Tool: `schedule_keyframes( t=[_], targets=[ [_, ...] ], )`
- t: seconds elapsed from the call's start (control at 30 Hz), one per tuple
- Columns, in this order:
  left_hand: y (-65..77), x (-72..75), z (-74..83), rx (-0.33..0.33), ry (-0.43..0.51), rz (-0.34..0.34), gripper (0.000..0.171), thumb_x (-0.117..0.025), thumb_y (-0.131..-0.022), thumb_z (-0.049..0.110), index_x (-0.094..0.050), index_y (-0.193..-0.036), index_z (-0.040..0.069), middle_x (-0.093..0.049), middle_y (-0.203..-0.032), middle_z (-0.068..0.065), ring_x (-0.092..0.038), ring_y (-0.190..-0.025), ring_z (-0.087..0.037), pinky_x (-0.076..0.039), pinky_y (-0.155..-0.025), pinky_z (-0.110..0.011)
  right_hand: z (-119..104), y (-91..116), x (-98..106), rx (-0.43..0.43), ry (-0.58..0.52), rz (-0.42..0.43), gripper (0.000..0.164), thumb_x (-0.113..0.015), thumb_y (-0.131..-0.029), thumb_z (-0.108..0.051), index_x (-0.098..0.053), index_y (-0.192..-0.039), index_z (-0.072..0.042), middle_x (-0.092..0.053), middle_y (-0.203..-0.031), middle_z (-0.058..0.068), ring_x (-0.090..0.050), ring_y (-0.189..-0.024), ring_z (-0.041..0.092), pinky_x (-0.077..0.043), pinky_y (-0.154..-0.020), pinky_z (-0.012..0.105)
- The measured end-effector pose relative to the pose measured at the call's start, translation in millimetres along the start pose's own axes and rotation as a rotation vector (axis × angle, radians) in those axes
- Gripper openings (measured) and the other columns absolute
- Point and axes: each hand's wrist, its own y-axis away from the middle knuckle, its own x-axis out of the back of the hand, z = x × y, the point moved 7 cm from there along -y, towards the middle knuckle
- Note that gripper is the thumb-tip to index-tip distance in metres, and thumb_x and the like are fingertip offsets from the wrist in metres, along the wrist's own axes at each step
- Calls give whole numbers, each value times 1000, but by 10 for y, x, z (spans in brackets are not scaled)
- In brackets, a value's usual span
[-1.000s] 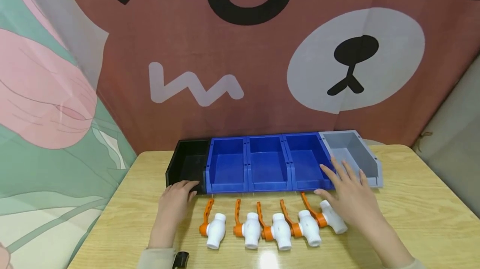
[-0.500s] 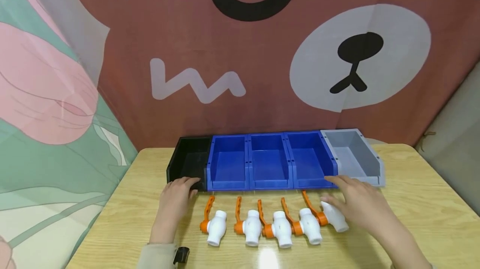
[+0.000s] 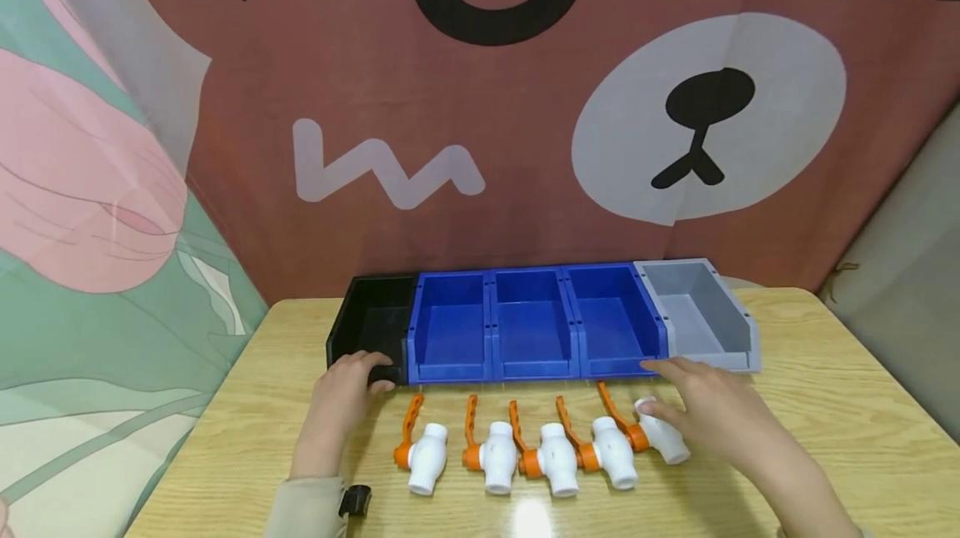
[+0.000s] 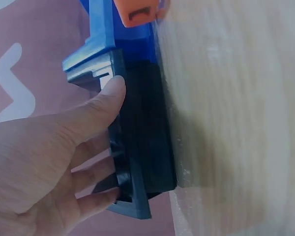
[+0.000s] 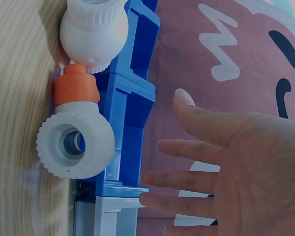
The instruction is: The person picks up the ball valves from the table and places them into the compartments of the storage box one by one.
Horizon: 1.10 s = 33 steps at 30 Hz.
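My left hand (image 3: 343, 396) grips the front edge of a black storage bin (image 3: 378, 317). In the left wrist view its thumb (image 4: 113, 91) lies on the bin's corner and the other fingers reach over the rim. My right hand (image 3: 716, 404) hovers with spread, nearly straight fingers above the rightmost ball valve (image 3: 663, 434), before the right blue bin (image 3: 611, 317); it holds nothing. Several white ball valves with orange handles lie in a row on the table, such as the leftmost valve (image 3: 428, 459) and a middle valve (image 3: 558, 460).
Two more blue bins, the left (image 3: 452, 317) and the middle (image 3: 531, 317), and a grey bin (image 3: 693, 304) complete the row at the back of the wooden table (image 3: 832, 404). A printed curtain (image 3: 450, 104) hangs close behind the bins.
My right hand has come down and back from over the right blue and grey bins to near the rightmost ball valve. The left hand stays on the black bin; the valves have not moved.
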Motion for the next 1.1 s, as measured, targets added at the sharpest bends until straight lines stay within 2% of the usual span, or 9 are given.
schedule_keyframes(
  t=[0.27, 0.73, 1.1],
  targets=[
    [-24, -25, -39, 6, 9, -16, 25, -81, -83, 21, -73, -105, 13, -69, -104, -8, -64, -99, -33, -55, -82, -51, 21, 3, -33, -3, -10, -19, 54, -74, -87, -42, -64, -131, -11, -62, -127, 23, -58, -113, 48, -49, -83, 65],
    [7, 43, -124, 25, 21, -14, 22, -82, -82, 20, -74, -102, 14, -70, -103, -8, -64, -100, -35, -54, -82, -53, 21, -22, -43, 13, 9, -29, 54, -74, -87, -42, -65, -129, -10, -63, -124, 21, -60, -111, 47, -49, -83, 64],
    [71, 73, -253, 80, 32, -74, 23, -83, -80, 19, -75, -102, 15, -70, -102, -8, -65, -98, -34, -54, -82, -54, 28, 10, -11, 9, 3, -11, 54, -76, -85, -42, -66, -127, -9, -65, -122, 18, -61, -110, 45, -50, -83, 63]
  ],
)
